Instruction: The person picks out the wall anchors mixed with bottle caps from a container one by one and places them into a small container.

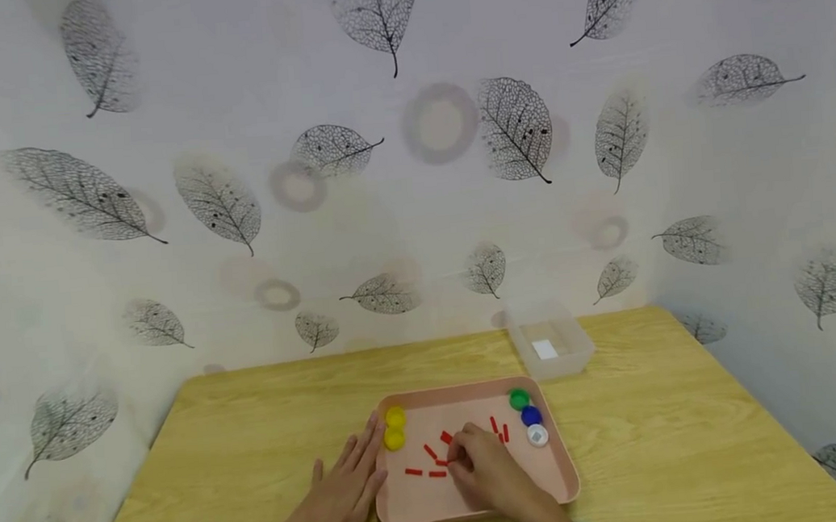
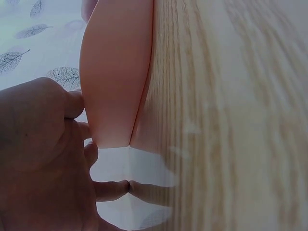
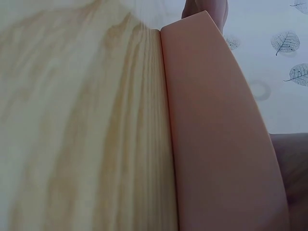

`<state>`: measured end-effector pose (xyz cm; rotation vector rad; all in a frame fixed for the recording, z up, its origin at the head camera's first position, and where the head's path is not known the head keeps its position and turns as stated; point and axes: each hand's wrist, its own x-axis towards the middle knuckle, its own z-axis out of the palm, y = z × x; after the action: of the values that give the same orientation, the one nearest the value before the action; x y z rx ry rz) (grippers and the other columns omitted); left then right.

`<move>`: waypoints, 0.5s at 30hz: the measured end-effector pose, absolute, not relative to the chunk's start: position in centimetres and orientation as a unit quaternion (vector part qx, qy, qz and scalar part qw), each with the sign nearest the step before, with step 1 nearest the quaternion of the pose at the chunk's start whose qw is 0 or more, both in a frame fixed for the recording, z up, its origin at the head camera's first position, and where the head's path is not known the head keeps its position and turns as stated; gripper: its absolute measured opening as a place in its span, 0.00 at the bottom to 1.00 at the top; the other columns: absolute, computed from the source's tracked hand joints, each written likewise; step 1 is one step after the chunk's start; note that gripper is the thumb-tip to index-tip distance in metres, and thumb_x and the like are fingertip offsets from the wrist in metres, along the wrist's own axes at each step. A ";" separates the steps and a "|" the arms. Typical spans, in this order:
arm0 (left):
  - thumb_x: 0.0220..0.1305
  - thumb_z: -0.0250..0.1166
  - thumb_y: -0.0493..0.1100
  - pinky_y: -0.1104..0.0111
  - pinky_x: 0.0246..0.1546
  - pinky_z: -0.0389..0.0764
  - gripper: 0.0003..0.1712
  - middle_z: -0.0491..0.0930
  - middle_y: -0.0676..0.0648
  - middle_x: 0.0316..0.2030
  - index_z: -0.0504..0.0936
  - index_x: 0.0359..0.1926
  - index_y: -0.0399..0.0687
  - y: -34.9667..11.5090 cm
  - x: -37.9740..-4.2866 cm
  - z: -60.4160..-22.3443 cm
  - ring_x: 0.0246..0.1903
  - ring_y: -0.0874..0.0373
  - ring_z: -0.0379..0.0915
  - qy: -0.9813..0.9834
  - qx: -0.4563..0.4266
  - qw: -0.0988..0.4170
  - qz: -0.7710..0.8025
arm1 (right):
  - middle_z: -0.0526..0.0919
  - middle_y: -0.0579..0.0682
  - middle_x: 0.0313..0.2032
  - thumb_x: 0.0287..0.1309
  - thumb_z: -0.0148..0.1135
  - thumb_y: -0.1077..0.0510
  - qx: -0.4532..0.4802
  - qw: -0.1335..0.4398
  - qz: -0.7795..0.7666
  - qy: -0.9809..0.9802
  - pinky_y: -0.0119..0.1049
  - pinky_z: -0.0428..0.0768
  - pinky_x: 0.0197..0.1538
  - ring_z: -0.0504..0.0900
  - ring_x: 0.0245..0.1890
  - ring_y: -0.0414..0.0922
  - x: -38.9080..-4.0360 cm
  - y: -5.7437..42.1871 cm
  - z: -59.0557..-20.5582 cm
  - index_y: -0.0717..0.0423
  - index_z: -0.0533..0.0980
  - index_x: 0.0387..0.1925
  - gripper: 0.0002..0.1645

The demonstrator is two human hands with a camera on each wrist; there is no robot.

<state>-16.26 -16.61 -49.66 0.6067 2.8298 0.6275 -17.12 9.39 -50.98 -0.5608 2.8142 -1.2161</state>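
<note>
A pink tray [image 1: 472, 509] sits on the wooden table with several small red strips scattered inside it. My right hand [image 1: 486, 462] is over the tray's middle, thumb and forefinger pinching at the end of a red strip [image 1: 442, 462]; the fingers hide part of the strip. Another red strip [image 1: 446, 437] lies just beyond the fingertips. My left hand [image 1: 340, 493] rests at the tray's left side with extended fingers, fingertips against the wall. In the left wrist view, that hand's fingers [image 2: 74, 105] meet the tray wall [image 2: 115, 72].
Two round yellow caps [image 1: 395, 428] lie along the tray's left wall. Green [image 1: 519, 399], blue [image 1: 531, 415] and white [image 1: 537, 435] caps line its right side. Behind the tray stands a clear plastic box [image 1: 551, 341] with a white square inside. Leaf-patterned sheeting [image 1: 415, 213] surrounds the table.
</note>
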 end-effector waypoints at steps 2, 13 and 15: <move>0.73 0.33 0.64 0.27 0.54 0.42 0.34 0.35 0.61 0.73 0.39 0.75 0.65 -16.6 -16.2 -49.7 0.70 0.46 0.43 0.952 0.204 0.086 0.210 | 0.69 0.39 0.28 0.55 0.63 0.62 -0.181 0.011 -0.384 0.905 0.26 0.73 0.30 0.68 0.27 0.34 -17.1 9.4 -51.0 0.49 0.76 0.27 0.05; 0.72 0.32 0.65 0.27 0.54 0.40 0.34 0.35 0.62 0.73 0.38 0.75 0.66 -16.6 -16.1 -49.5 0.71 0.47 0.42 0.954 0.196 0.092 0.208 | 0.70 0.39 0.30 0.57 0.62 0.61 -0.180 -0.013 -0.386 0.905 0.26 0.74 0.33 0.70 0.30 0.34 -16.7 9.5 -50.6 0.49 0.76 0.30 0.04; 0.73 0.32 0.65 0.27 0.54 0.41 0.34 0.35 0.61 0.74 0.39 0.75 0.65 -16.6 -16.1 -49.6 0.71 0.47 0.41 0.953 0.200 0.089 0.209 | 0.70 0.39 0.31 0.58 0.61 0.60 -0.175 -0.014 -0.388 0.905 0.27 0.74 0.34 0.70 0.31 0.34 -16.5 9.6 -50.3 0.49 0.75 0.31 0.02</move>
<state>-16.07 -16.62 -49.63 0.5960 2.8351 0.6232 -16.55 9.62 -50.35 -0.5535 2.8675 -1.2313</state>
